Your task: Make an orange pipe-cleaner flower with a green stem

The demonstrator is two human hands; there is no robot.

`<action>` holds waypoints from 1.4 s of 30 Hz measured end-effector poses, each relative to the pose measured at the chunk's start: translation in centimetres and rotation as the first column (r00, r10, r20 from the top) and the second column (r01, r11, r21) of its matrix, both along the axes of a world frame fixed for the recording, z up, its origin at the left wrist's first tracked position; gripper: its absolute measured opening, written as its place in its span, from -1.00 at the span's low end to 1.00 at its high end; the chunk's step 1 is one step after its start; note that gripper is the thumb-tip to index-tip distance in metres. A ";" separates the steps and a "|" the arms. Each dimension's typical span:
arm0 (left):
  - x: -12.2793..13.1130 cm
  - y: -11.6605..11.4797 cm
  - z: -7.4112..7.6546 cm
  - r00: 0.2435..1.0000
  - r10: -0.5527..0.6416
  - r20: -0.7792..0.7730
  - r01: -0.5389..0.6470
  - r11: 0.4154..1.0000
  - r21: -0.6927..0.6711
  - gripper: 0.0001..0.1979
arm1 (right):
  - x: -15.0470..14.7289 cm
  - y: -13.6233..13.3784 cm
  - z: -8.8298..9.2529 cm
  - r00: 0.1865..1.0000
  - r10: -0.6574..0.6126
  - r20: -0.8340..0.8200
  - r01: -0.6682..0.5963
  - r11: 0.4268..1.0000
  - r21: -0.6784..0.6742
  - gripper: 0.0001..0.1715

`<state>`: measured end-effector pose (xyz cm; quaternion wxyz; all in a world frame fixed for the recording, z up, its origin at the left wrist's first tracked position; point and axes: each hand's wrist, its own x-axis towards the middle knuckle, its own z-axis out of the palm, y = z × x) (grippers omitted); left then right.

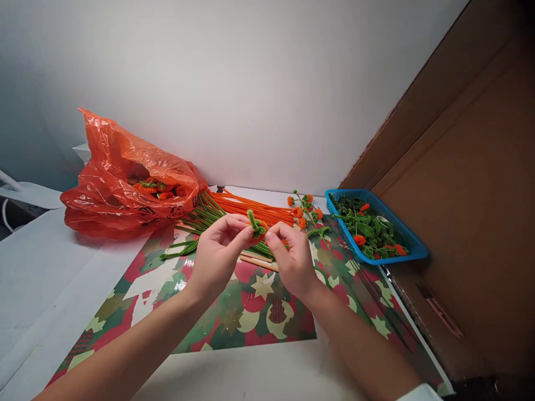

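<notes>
Flower (262, 225) between both hands' fingertips; green stub (251, 218) upright, nearer left hand (218, 252), fingers pinched on flower; right hand (293, 258) pinching its right edge.

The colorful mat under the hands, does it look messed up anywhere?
Yes, maybe. Toward its left side, the mat has a ragged whitish patch interrupting the printed pattern, so it looks worn or peeled there.

Orng fuzzy piece (262, 225) aloft, grn stub (251, 218) ptg up.
</notes>
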<state>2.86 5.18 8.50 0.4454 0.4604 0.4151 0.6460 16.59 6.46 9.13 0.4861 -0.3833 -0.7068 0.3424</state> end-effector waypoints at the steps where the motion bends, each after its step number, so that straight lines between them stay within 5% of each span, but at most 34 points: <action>1: 0.0 0.1 -0.1 0.999 -0.013 0.051 0.014 1.000 -0.023 -0.82 | -0.1 0.0 -0.1 0.999 -0.025 0.031 0.024 1.000 0.017 -0.73; 5: 0.0 0.1 -0.6 0.997 -0.035 0.070 0.034 0.999 0.023 -0.83 | -0.5 -0.2 -0.5 0.983 -0.125 0.137 0.113 0.989 0.092 -0.76; 11: -0.4 0.4 -0.5 0.984 0.065 -0.168 -0.037 0.986 0.165 -0.88 | -0.4 -0.2 -0.7 0.966 -0.151 0.209 0.123 0.983 0.139 -0.81; 15: -1.4 1.6 -1.0 0.886 0.022 -0.463 0.088 0.972 0.216 -0.85 | -0.4 0.5 -1.2 0.969 -0.128 0.212 0.108 0.989 0.103 -0.78; 18: -2.1 2.5 -1.8 0.846 -0.051 -0.531 0.150 0.978 0.144 -0.80 | -0.2 1.5 -1.8 0.976 -0.096 0.195 0.087 0.995 0.054 -0.77; 23: -2.7 1.6 -2.8 0.852 -0.081 -0.517 0.139 0.988 0.074 -0.85 | 0.6 1.7 -3.4 0.951 0.007 0.310 -0.035 0.996 0.084 -0.79; 29: -2.7 -1.4 -5.5 0.916 -0.251 -0.313 0.210 0.965 -0.159 -0.80 | 1.2 -1.7 -6.1 0.891 0.060 0.450 -0.143 0.978 0.153 -0.80; 34: -2.4 -2.5 -6.6 0.864 -0.363 -0.349 0.335 0.932 -0.141 -0.77 | 1.1 -3.2 -7.7 0.898 0.097 0.429 -0.174 0.974 0.146 -0.80; 42: -0.9 -3.8 -7.3 0.906 -0.218 -0.363 0.171 0.972 -0.159 -0.87 | 0.6 -4.1 -8.9 0.972 0.012 0.234 -0.040 0.992 0.116 -0.79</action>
